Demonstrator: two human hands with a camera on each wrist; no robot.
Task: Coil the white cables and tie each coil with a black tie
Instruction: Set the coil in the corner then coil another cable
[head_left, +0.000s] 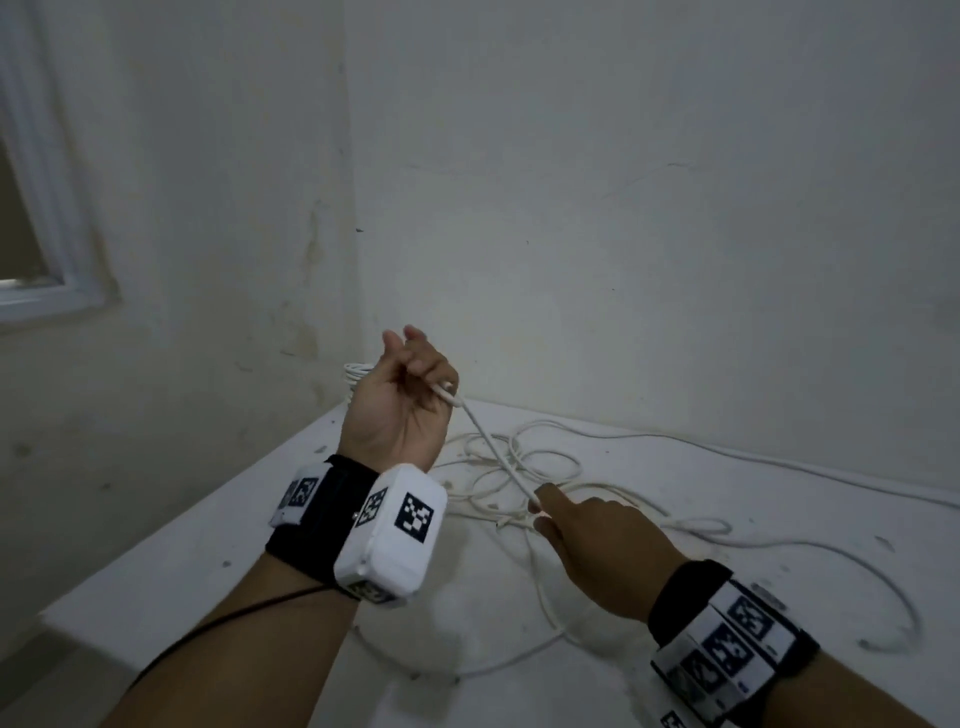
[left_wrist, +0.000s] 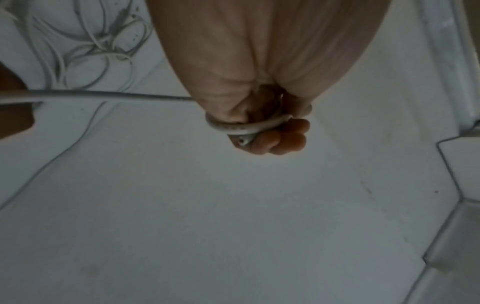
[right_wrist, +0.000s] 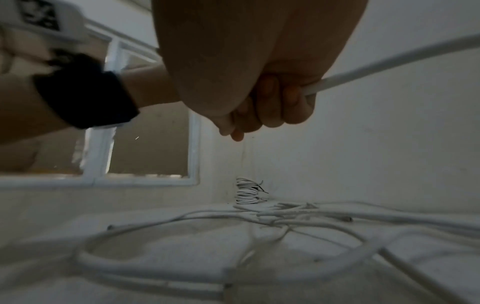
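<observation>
So the left hand (head_left: 402, 400) is raised above the left part of the white table (head_left: 218, 525), palm toward the camera, fingers curled round one end of a white cable (head_left: 493, 447). From the left wrist view you can see that cable looped round the curled fingers (left_wrist: 291, 137), with the cut end poking out at the fingertips. From there the cable runs taut, down and to the right, to the right hand (head_left: 597, 545), which hangs lower, just above the table, and pinches the cable between thumb and fingers. The right wrist view shows the same thing: the fingers (right_wrist: 267, 98) closed round the cable, which leaves toward the upper right of the picture. So both hands are clamped on the same cable, well apart from each other, with a straight stretch between them.

The rest of the loose cables (head_left: 524, 467) lie in a messy tangle on the table, between and beyond the hands, with long loops trailing off to the right and toward the near edge. In the far corner, where the two walls meet, there's a stack of finished coils (right_wrist: 246, 191) with bits of black tie sticking out at the right. A white-framed window (head_left: 47, 218) sits in the left wall.
</observation>
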